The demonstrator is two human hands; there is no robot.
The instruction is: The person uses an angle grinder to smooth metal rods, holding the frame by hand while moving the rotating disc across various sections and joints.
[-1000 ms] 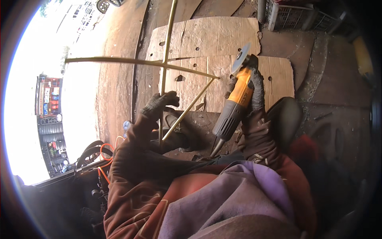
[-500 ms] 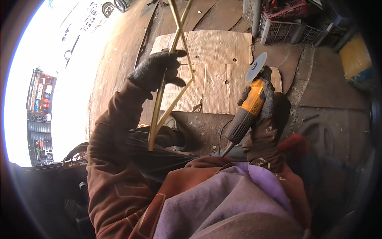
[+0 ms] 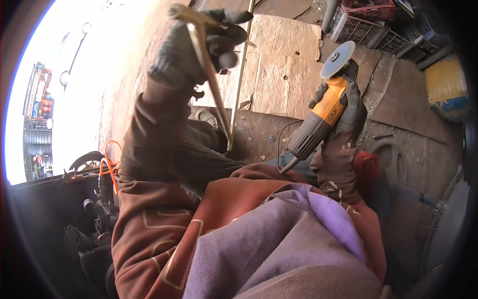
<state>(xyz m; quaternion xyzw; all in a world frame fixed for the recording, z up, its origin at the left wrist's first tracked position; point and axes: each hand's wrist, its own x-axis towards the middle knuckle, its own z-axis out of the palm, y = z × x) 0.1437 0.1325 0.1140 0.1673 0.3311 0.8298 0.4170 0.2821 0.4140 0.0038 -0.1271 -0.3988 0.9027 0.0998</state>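
In a dark grey glove, my left hand (image 3: 191, 47) is raised at the upper left, its fingers curled round a frame of thin gold-coloured metal bars (image 3: 211, 89). One corner of this frame points up toward me, while a long bar slants down to a joint above my leg. My right hand (image 3: 352, 109), also gloved, grips an orange and grey angle grinder (image 3: 321, 117). A pale cutting disc (image 3: 338, 60) sits at the grinder's upper end, apart from the frame. From its lower end a cord leads off.
Flattened cardboard (image 3: 279, 74) covers the ground ahead. Plastic crates (image 3: 363, 32) stand at the upper right, with a yellow and blue container (image 3: 445, 84) beyond. A fan guard (image 3: 450, 219) shows at the lower right. Orange cable (image 3: 107, 167) and dark machinery lie to my left.
My left hand has risen and tilted the metal frame, bringing one corner toward me. The grinder appears slightly farther up and right, still in my right hand. The whole view has shifted too.
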